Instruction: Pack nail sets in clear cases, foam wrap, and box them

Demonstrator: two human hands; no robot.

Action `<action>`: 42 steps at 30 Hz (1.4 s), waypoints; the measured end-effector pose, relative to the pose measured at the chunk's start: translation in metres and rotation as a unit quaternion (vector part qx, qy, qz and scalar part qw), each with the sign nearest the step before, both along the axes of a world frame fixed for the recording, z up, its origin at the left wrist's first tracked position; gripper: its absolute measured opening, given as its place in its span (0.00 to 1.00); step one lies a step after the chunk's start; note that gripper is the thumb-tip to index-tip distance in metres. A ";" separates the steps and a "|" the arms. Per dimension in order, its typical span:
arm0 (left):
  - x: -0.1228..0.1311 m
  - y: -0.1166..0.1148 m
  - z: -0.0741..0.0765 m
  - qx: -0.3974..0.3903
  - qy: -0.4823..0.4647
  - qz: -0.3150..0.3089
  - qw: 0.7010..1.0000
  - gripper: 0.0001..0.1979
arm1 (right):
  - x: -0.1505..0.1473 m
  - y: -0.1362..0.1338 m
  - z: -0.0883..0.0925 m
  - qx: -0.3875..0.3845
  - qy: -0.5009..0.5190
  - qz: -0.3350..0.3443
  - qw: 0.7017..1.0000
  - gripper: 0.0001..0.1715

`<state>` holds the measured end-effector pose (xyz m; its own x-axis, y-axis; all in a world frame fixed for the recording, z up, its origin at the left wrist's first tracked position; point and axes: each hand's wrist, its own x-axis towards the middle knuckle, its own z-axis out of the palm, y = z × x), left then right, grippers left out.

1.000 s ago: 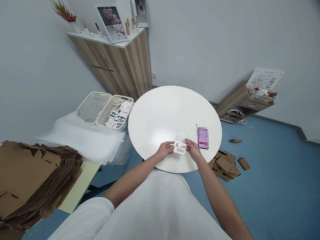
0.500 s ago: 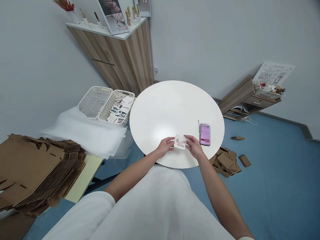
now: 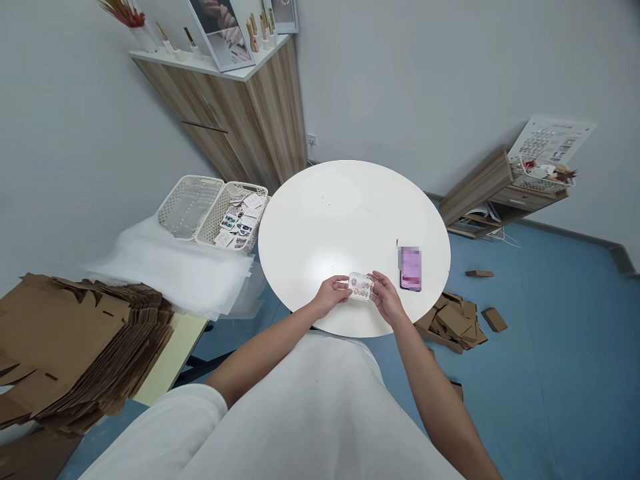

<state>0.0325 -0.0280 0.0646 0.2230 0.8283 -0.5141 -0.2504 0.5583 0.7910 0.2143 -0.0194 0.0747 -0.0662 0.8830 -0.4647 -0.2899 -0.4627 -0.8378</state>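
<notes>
Between my two hands is a small clear plastic case [image 3: 361, 287] with several shiny round pieces inside, held just over the near part of a round white table [image 3: 320, 213]. My left hand [image 3: 332, 295] grips the case's left edge, fingers on top and below. On the other side, my right hand [image 3: 387, 297] has its fingers closed at the case's right edge. A phone [image 3: 411, 269] with a pinkish screen, partly blurred out, lies on the table just right of my right hand.
Left of the table are two white baskets [image 3: 200, 233], one holding cards, beside white foam sheets [image 3: 165, 267] and stacked brown cardboard [image 3: 65, 340]. A wooden cabinet [image 3: 225, 127] stands behind. Small cardboard boxes [image 3: 455, 320] lie on the floor at right, near a low shelf [image 3: 480, 187].
The case's clear lid, tilted up a little before, now looks flatter over the pieces. My hands have barely moved; the view has shifted slightly.
</notes>
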 end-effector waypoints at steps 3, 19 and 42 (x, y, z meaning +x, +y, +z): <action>-0.001 -0.001 -0.002 0.004 0.004 0.014 1.000 0.25 | -0.001 -0.012 -0.004 -0.040 -0.023 0.010 0.999 0.24; 0.001 -0.010 -0.015 0.033 0.134 -0.017 0.990 0.19 | -0.009 -0.030 -0.014 -0.037 -0.056 -0.028 0.997 0.26; -0.045 -0.003 -0.031 0.081 0.260 0.052 0.961 0.17 | -0.073 -0.006 -0.026 -0.041 -0.175 0.038 0.983 0.20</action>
